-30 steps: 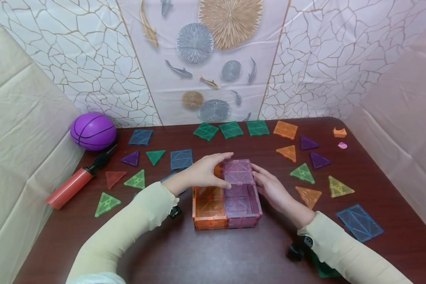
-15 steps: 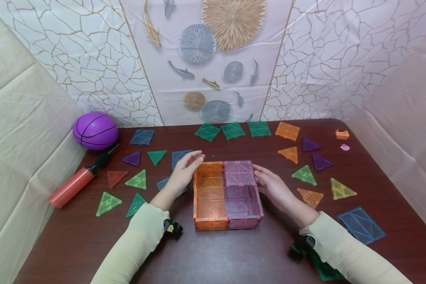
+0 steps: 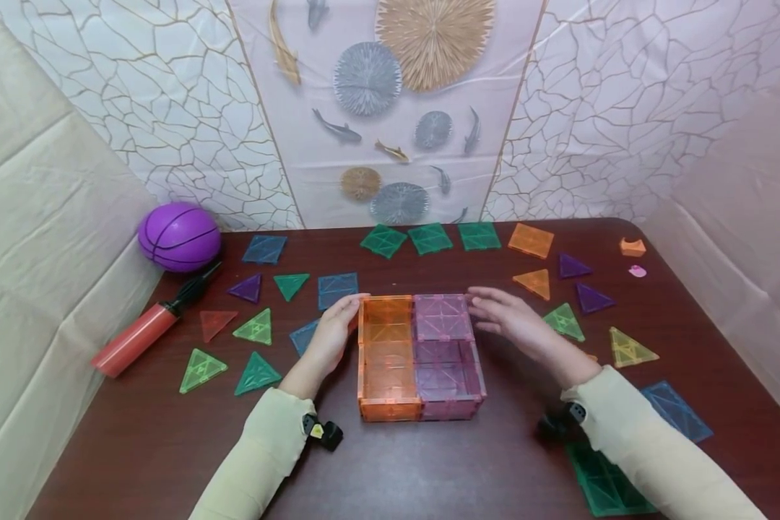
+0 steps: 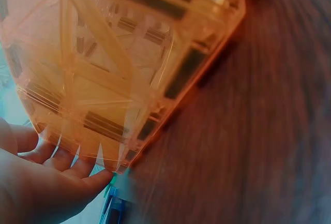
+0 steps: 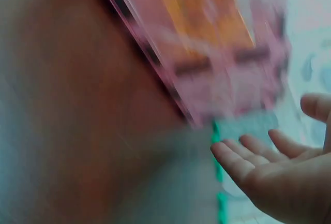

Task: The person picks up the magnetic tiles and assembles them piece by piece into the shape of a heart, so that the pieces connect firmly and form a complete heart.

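A low box of magnetic tiles stands mid-table, its left half orange (image 3: pixel 387 354) and its right half pink (image 3: pixel 447 354). My left hand (image 3: pixel 333 334) lies with straight fingers against the orange wall (image 4: pixel 103 79) at the box's far left corner. My right hand (image 3: pixel 510 319) hovers open just right of the pink half's far corner, fingers spread, apart from the pink wall (image 5: pixel 217 53). Neither hand holds anything.
Loose square and triangle tiles lie scattered across the dark table (image 3: pixel 429 469): green squares (image 3: pixel 429 237) at the back, a blue square (image 3: pixel 679 412) at right, a green tile (image 3: pixel 601 484) under my right forearm. A purple ball (image 3: pixel 178 236) and red pump (image 3: pixel 139 336) sit at left.
My left hand left the pink top tile and came to rest against the orange side. My right hand lifted off the pink wall and opened.
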The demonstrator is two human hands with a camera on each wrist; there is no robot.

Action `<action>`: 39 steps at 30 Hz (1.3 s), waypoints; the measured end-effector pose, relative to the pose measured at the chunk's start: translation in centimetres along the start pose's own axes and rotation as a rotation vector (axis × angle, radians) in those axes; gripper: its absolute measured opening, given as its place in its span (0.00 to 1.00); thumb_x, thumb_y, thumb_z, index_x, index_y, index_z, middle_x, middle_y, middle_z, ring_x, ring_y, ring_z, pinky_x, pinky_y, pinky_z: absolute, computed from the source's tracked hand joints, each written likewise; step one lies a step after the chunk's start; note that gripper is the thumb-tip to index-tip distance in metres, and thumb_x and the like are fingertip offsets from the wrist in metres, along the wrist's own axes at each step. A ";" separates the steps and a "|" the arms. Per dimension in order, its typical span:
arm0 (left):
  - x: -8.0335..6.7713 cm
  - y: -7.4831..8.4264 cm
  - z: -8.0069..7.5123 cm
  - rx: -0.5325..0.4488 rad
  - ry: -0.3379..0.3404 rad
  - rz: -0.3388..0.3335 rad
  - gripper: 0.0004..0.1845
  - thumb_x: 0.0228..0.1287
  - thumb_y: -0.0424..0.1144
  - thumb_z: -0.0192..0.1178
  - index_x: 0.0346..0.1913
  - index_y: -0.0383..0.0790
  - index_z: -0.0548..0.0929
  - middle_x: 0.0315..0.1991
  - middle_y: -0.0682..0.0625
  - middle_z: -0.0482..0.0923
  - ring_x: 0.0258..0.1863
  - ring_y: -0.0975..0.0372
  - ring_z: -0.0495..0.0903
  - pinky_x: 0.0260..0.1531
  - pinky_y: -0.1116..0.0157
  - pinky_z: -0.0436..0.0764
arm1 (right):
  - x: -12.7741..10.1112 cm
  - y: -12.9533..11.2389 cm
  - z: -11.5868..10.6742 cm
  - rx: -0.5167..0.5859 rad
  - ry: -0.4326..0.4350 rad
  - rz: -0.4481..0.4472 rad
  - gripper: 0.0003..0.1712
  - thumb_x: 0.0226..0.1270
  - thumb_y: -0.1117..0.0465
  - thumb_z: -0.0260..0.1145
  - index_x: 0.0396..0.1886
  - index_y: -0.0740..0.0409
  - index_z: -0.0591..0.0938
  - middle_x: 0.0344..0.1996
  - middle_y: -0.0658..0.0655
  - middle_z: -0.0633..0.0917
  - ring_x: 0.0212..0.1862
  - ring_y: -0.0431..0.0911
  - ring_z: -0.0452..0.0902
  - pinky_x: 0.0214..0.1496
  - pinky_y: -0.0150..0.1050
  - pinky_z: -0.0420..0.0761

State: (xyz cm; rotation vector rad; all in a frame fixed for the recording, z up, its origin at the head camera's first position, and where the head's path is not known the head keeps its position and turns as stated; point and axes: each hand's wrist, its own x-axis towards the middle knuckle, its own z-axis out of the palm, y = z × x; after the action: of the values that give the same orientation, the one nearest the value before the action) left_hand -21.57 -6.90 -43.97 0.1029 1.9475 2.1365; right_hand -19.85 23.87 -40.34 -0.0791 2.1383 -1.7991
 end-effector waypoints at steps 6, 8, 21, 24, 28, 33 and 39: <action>0.0 -0.1 -0.1 0.004 -0.024 -0.009 0.22 0.78 0.43 0.40 0.66 0.33 0.69 0.60 0.38 0.73 0.65 0.51 0.68 0.68 0.50 0.60 | 2.5 -1.8 -4.2 -0.400 0.152 -0.052 0.34 0.74 0.46 0.55 0.71 0.62 0.64 0.67 0.66 0.68 0.67 0.61 0.64 0.66 0.57 0.65; -0.1 -0.1 -0.1 0.000 -0.020 -0.010 0.22 0.78 0.43 0.40 0.65 0.34 0.70 0.59 0.38 0.73 0.65 0.51 0.68 0.68 0.51 0.60 | 3.5 -2.1 -5.5 -0.548 0.197 -0.059 0.35 0.73 0.44 0.55 0.70 0.61 0.65 0.67 0.66 0.69 0.63 0.62 0.69 0.62 0.58 0.70; -0.1 -0.2 -0.5 0.003 -0.034 0.001 0.22 0.79 0.42 0.40 0.66 0.33 0.69 0.61 0.39 0.72 0.66 0.52 0.66 0.69 0.51 0.58 | 9.3 -0.2 -11.2 -0.865 0.231 -0.061 0.36 0.72 0.54 0.57 0.70 0.72 0.60 0.69 0.74 0.60 0.69 0.68 0.55 0.67 0.63 0.59; -0.2 -0.2 -0.5 -0.003 -0.034 0.001 0.22 0.78 0.43 0.40 0.66 0.34 0.70 0.61 0.39 0.73 0.66 0.52 0.66 0.69 0.52 0.58 | 9.8 0.6 -12.1 -0.922 0.219 -0.033 0.38 0.71 0.54 0.57 0.71 0.74 0.58 0.66 0.77 0.63 0.67 0.70 0.57 0.66 0.63 0.60; -0.3 -0.3 -0.4 -0.010 -0.047 0.006 0.22 0.78 0.42 0.40 0.66 0.33 0.69 0.61 0.39 0.72 0.67 0.51 0.66 0.69 0.52 0.58 | 9.6 1.3 -12.6 -0.953 0.196 0.025 0.38 0.71 0.56 0.57 0.70 0.76 0.57 0.65 0.79 0.64 0.65 0.70 0.60 0.64 0.63 0.62; -0.2 -0.2 -0.5 -0.015 -0.048 0.008 0.22 0.78 0.42 0.40 0.66 0.33 0.69 0.61 0.38 0.72 0.66 0.51 0.66 0.69 0.52 0.58 | 9.3 1.4 -12.6 -0.976 0.207 0.012 0.35 0.70 0.59 0.59 0.67 0.77 0.62 0.61 0.79 0.68 0.62 0.70 0.65 0.62 0.63 0.65; -0.3 -0.2 -0.3 -0.018 -0.034 -0.007 0.23 0.78 0.43 0.40 0.66 0.33 0.68 0.62 0.39 0.71 0.67 0.51 0.65 0.69 0.51 0.58 | 10.0 2.0 -13.6 -0.918 0.256 -0.015 0.37 0.67 0.57 0.63 0.67 0.75 0.62 0.60 0.77 0.69 0.56 0.69 0.67 0.58 0.63 0.68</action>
State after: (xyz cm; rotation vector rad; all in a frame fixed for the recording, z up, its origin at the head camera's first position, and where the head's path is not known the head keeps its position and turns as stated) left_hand -21.37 -7.28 -44.19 0.1288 1.9063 2.1334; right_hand -32.88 34.51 -42.65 -0.0857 2.9685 -0.7184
